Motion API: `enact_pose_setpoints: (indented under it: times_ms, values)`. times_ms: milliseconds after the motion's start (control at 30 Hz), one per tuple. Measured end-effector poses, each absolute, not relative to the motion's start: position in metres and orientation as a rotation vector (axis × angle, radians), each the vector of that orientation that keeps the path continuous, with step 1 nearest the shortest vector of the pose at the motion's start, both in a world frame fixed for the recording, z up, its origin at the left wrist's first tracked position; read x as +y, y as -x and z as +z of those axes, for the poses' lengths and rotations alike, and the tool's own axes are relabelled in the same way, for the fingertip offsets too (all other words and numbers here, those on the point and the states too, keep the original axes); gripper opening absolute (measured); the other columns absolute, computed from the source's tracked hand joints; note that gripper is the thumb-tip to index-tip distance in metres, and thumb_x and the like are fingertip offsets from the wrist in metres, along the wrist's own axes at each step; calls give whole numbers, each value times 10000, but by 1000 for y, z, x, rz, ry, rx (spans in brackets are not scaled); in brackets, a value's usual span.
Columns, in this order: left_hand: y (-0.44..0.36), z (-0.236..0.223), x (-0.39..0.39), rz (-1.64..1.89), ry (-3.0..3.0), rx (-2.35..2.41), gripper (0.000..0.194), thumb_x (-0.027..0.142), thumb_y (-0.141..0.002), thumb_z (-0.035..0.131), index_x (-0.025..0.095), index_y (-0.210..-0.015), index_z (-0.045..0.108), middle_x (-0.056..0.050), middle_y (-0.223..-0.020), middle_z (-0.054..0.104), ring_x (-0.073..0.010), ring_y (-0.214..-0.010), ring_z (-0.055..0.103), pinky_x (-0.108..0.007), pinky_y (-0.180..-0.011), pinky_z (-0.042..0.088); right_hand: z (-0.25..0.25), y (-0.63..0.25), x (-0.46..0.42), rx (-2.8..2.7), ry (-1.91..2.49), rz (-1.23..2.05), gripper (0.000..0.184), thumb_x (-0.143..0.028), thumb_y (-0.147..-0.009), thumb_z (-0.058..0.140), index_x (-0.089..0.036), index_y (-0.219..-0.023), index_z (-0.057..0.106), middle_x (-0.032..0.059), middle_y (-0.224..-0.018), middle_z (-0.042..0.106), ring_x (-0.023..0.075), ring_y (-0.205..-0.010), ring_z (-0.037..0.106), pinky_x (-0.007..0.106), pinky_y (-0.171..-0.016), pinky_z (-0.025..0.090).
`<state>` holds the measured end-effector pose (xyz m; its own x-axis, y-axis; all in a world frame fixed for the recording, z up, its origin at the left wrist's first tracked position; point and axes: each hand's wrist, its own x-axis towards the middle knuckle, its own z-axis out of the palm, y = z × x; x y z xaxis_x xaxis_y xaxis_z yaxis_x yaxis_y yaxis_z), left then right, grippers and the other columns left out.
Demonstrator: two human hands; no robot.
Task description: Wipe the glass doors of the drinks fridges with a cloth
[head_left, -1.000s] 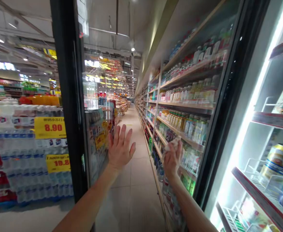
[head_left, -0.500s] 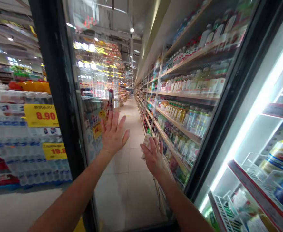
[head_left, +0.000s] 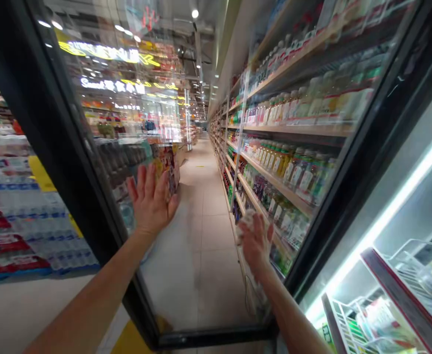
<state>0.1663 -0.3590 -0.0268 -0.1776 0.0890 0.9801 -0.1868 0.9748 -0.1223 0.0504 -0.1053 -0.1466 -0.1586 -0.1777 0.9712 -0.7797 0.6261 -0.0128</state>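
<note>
A glass cooler door (head_left: 179,305) with a black frame stands open in front of me. My left hand (head_left: 151,199) is open, its palm flat against the inner side of the glass and its fingers spread. Lower on the pane, to the right, my right hand (head_left: 255,241) presses a crumpled whitish cloth (head_left: 247,220) on the glass. That hand is blurred, and its palm and fingers partly hide the cloth.
Right of the door is the lit cooler with wire-fronted shelves (head_left: 389,295) of packaged goods. Bottled drinks (head_left: 282,160) line shelves beyond the glass. At left stand stacked water packs (head_left: 53,226). A yellow object (head_left: 133,339) lies below the door frame.
My right hand moved left with the cloth across the glass, then back right. My left hand stays flat, now farther left in view. More of the door's bottom frame shows.
</note>
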Motion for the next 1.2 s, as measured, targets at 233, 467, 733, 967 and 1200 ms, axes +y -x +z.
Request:
enact_pose_setpoints:
  times_ms: [233,467,733,967,1200]
  values:
    - [-164,-27,-361,259,-113,-1756,600,377,-785,487,151,-1328,369,-139,-1456,256,-278,-1371,140,-502,-1108,71,-133,-57,-123,-1654,-591,861,431,-107,-824,423,-217,-1232,509,117,-1469,243,266,-1357,207,533,-1061,190]
    - [-164,-26,-362,283,-121,-1748,620,361,-785,507,184,-1351,329,-118,-1463,248,-275,-1367,157,-496,-1106,94,-132,-39,-108,-1601,-603,799,356,-141,-828,443,-231,-1147,574,97,-1441,309,271,-1328,284,548,-1069,175]
    - [-167,-27,-361,289,-150,-1757,619,377,-798,487,226,-1366,292,-81,-1482,206,-268,-1368,157,-504,-1098,104,-114,-38,-101,-1642,-693,770,390,-135,-830,429,-255,-1178,561,73,-1466,266,276,-1338,266,543,-1065,207]
    - [-167,-25,-361,274,-108,-1737,617,349,-785,497,222,-1359,308,-110,-1467,239,-262,-1369,153,-497,-1093,100,-107,-35,-101,-1585,-621,802,404,-99,-832,397,-229,-1177,562,85,-1472,248,279,-1343,254,524,-1056,233]
    - [-160,-25,-364,251,-59,-1712,626,329,-779,516,223,-1360,308,-116,-1462,251,-262,-1368,159,-499,-1095,96,-108,-31,-98,-1591,-665,731,412,-96,-822,433,-241,-1192,543,77,-1482,222,265,-1343,255,510,-1070,220]
